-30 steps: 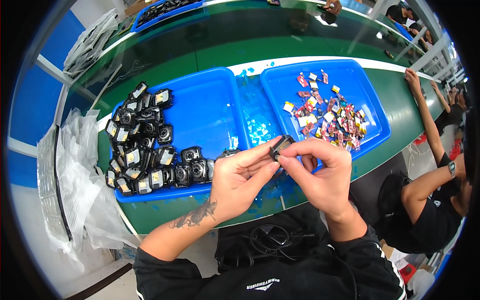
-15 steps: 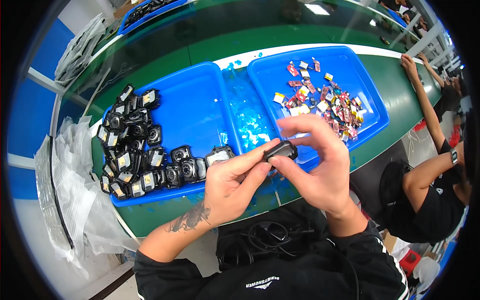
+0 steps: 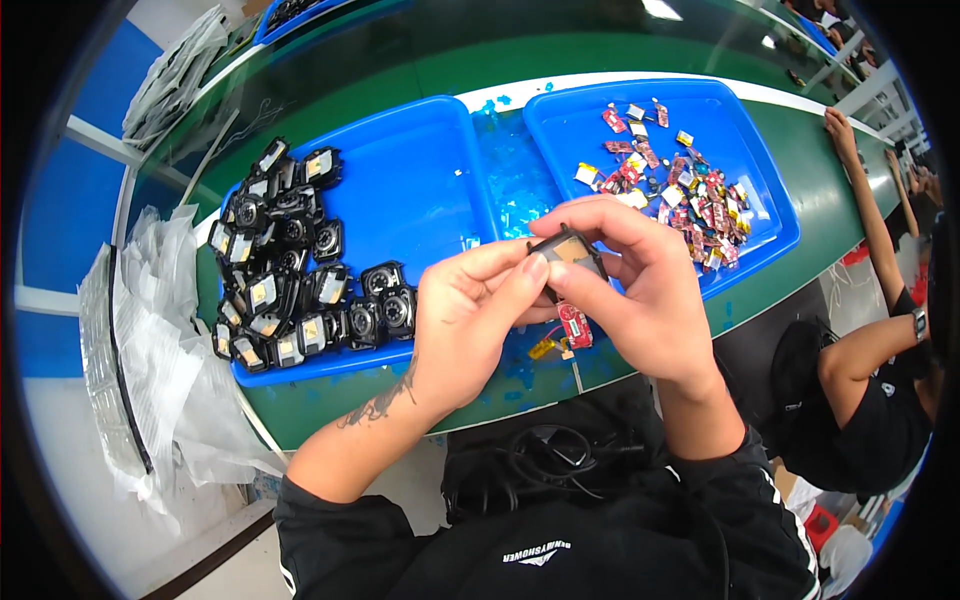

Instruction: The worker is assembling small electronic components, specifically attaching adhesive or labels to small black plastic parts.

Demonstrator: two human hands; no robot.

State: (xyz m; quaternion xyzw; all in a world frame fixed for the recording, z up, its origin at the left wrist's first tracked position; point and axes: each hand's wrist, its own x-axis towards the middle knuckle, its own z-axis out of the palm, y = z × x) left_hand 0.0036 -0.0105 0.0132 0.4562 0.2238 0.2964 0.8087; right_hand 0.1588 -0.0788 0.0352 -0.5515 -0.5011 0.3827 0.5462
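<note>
My left hand [image 3: 462,318] and my right hand [image 3: 655,305] pinch a black smartwatch-like case [image 3: 572,254] between them, above the gap between two trays. Its flat face with a tan pad is turned up. A small red circuit board [image 3: 575,327] hangs below the case, between my hands; whether a wire joins it to the case is hidden. Beside the board a small yellow piece [image 3: 542,348] shows. Both thumbs press on the case, and the fingers behind it are partly hidden.
A blue tray [image 3: 405,128] at left holds many similar black cases [image 3: 290,262]. The right blue tray [image 3: 770,160] holds red boards and small batteries [image 3: 705,200]. Blue film scraps [image 3: 520,205] lie between them. Plastic sheets [image 3: 170,340] hang at far left. A co-worker's arm [image 3: 865,200] reaches in at right.
The case has turned from edge-on to showing its flat padded face. A red circuit board now hangs below it. My right fingers have closed in around the case. The whole view has shifted slightly.
</note>
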